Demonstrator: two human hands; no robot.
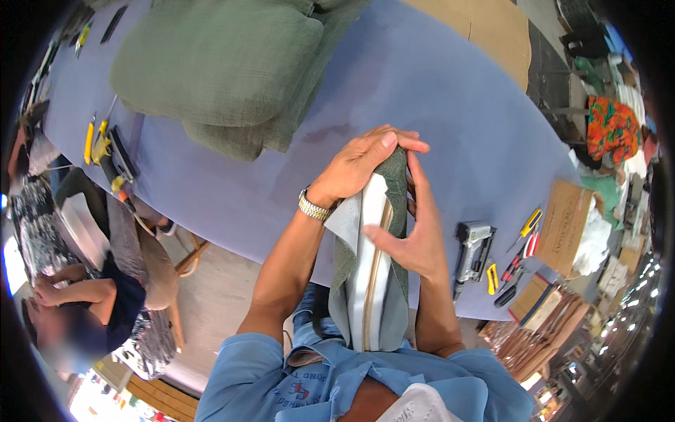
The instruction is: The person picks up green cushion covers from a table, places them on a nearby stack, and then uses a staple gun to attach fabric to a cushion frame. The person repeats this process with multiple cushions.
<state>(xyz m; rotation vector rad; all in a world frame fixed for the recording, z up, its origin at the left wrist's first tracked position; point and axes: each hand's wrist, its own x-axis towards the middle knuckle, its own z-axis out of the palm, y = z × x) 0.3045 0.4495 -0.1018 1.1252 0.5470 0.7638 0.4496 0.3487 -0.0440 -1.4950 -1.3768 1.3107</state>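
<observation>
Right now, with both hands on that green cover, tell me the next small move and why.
Probably slide the left hand further over the top end of the green cover, tugging it down. The white lining and zip face outward, and the right hand steadies the side, so the end looks only partly worked.

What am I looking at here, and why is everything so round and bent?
A person wears a wide-angle camera on the head, looking down at their own hands; that lens bends straight edges. The left hand, with a wristwatch, grips the top of a green fabric cover with a zipper, held upright. The right hand holds its side. Beyond lies a blue table with green cushions, a staple gun and small hand tools. Another person sits at the left.
</observation>
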